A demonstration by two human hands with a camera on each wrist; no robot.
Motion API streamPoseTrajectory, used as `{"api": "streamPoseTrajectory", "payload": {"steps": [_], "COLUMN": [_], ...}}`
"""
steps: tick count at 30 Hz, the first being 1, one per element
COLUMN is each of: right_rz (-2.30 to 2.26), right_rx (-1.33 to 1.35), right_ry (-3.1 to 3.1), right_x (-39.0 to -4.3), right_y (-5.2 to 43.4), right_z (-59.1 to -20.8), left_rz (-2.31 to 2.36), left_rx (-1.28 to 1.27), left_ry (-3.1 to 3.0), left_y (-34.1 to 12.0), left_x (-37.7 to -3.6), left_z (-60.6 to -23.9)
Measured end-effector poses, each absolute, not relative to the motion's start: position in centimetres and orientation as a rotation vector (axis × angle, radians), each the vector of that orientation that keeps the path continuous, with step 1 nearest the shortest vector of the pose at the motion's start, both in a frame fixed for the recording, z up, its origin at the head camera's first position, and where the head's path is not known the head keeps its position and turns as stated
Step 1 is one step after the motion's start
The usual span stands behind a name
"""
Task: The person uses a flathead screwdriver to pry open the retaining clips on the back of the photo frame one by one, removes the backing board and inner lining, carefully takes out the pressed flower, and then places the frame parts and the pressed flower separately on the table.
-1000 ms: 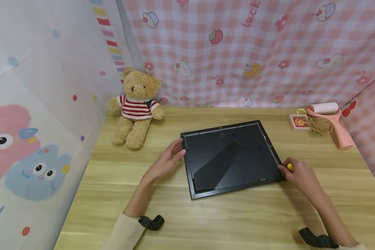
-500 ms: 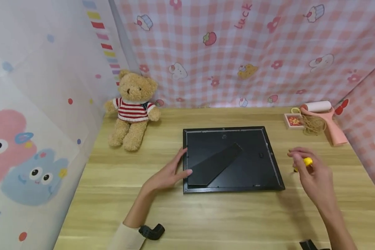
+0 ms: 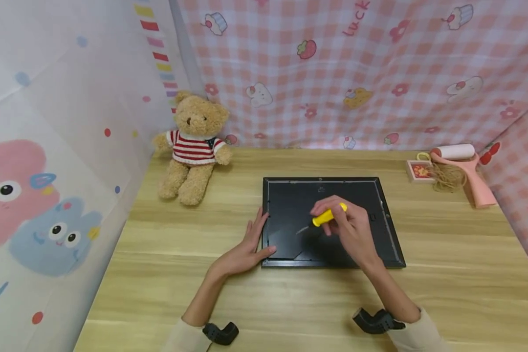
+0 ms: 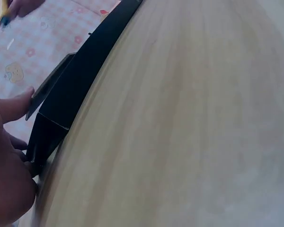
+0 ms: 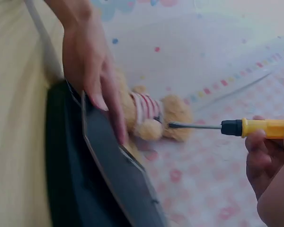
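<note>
Left hand [image 3: 242,252] lies flat-fingered against the black frame [image 3: 378,230] edge, steadying it on the tabletop [image 3: 457,264], while right hand [image 3: 349,227] grip holds the yellow screwdriver [image 3: 329,215] over its back.

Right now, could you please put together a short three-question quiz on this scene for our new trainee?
1. True or false: the right hand holds a yellow-handled screwdriver over the back of the black picture frame.
2. Where does the left hand rest? A) on the teddy bear; B) against the frame's left edge; C) on the lint roller.
3. Fill in: the teddy bear sits at the table's far ____ corner, as the head camera sees it.

Key: 1 true. 2 B. 3 left.
</note>
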State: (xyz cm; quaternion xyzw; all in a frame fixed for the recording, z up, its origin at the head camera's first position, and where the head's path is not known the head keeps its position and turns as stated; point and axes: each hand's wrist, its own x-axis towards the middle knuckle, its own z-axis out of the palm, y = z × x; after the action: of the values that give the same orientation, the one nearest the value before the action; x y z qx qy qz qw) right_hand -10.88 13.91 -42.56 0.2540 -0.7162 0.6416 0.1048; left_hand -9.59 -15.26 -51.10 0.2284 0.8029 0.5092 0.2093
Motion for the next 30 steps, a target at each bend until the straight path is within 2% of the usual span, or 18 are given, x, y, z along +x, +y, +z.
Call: {"api": "streamPoseTrajectory", "payload": {"steps": [6,11,16,23,30], "right_rz": [2.158,2.092,1.901,1.74,1.614], "right_rx": [0.829,0.755,0.742,0.904,1.052], "right_ry": [-2.15,-2.373,-2.57,-2.639,-2.635], "right_x": [-12.2,-12.4,-12.9,-13.3,-12.3], "right_y": [11.5,11.0,11.3,10.8,10.0], "right_z": [-45.4,-46.6,-46.2,-45.0,-43.8], "left_rz": [1.376,1.456,1.449,1.367,1.347], "left_rx": [0.568,0.592,0.646,0.616,0.637], "left_ry": [2.283,2.311,2.321,2.354,2.413], "left_y": [-14.5,-14.3,-14.6,-14.2,-14.1], "left_x": [-9.3,-9.3,-9.3,-9.4,-9.6], "left_z": [-50.8,-51.8,-51.6,-50.7,-51.5]}}
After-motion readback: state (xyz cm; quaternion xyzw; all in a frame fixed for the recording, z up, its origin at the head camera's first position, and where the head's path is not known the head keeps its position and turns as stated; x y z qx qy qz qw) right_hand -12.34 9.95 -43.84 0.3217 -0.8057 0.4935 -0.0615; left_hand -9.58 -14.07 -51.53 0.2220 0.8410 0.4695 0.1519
